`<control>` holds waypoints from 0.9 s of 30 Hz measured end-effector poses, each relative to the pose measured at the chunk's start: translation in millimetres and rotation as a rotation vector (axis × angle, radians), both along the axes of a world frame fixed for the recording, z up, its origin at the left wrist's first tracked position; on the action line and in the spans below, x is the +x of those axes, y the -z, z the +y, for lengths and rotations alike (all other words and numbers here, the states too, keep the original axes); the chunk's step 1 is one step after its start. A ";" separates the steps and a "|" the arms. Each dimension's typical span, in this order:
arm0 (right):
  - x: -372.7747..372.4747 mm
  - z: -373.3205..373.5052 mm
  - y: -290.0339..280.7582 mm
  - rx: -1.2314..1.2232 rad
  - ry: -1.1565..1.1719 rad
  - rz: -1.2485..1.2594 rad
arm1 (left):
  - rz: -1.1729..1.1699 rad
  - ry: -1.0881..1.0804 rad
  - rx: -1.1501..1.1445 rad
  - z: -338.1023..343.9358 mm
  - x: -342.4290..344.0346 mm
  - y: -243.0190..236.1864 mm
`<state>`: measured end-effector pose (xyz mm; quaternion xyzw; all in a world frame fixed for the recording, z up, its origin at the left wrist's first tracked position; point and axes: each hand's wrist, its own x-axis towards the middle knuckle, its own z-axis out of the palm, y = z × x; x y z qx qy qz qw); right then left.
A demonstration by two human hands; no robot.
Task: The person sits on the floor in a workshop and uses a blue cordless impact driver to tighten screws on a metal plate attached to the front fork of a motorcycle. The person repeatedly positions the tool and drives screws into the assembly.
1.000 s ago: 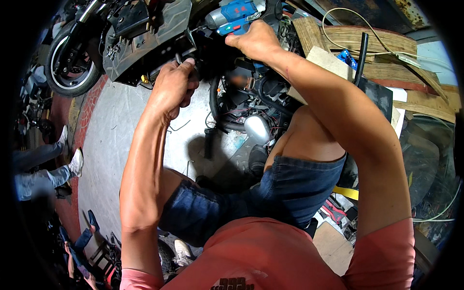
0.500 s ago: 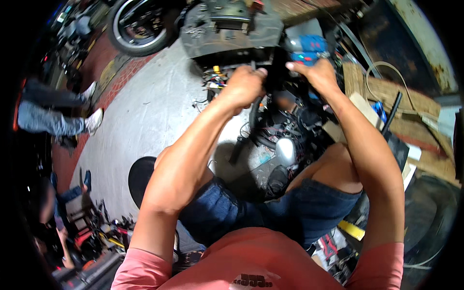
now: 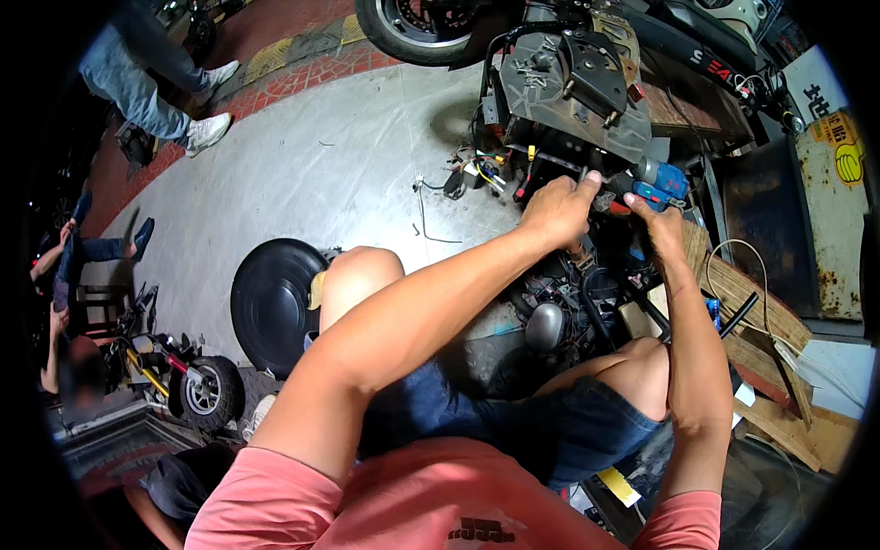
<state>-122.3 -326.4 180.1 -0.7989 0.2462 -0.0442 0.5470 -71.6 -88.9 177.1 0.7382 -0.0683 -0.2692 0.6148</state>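
Observation:
My right hand [image 3: 662, 225] is wrapped round a blue cordless drill [image 3: 671, 181], thumb stretched to the left. The drill's front end points back toward a black panel [image 3: 570, 115] that lies over a dark frame and carries loose small metal parts. My left hand [image 3: 559, 211] is closed just below the panel's near edge, thumb uppermost on a thin dark piece I cannot make out. Loose wires with connectors [image 3: 477, 172] hang out left of it. Beneath my hands lie tangled dark vehicle parts, with a rounded grey part [image 3: 545, 327] near my knees.
A black round lid-like disc [image 3: 278, 304] lies by my left knee. Wooden boards [image 3: 756, 307] and a looped cable are at the right. A motorbike wheel [image 3: 417, 32] stands at the back, a small two-wheeler [image 3: 206, 392] at lower left. Other people are at the left.
The whole view has turned, so the panel, drill and both hands now appear farther right and lower. Both hands stay by the panel's near edge, and the drill remains in my right hand.

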 end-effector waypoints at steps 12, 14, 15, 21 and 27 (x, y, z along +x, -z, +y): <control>-2.9 -23.0 -2.9 0.259 -0.062 0.099 | -0.535 0.883 0.996 109.9 -8.0 -13.1; -2.8 -5.5 -12.9 0.288 -0.095 0.096 | -0.449 0.589 0.980 129.6 26.3 -6.5; -2.0 -3.3 -22.8 0.291 -0.110 0.086 | -0.482 0.382 0.874 135.1 44.2 -7.3; -7.2 -17.7 -24.1 0.336 -0.066 0.197 | -0.522 -0.386 0.097 128.8 96.9 -31.4; -8.2 -30.9 -26.6 0.336 0.005 0.218 | -1.089 -0.366 0.166 104.6 94.7 -58.2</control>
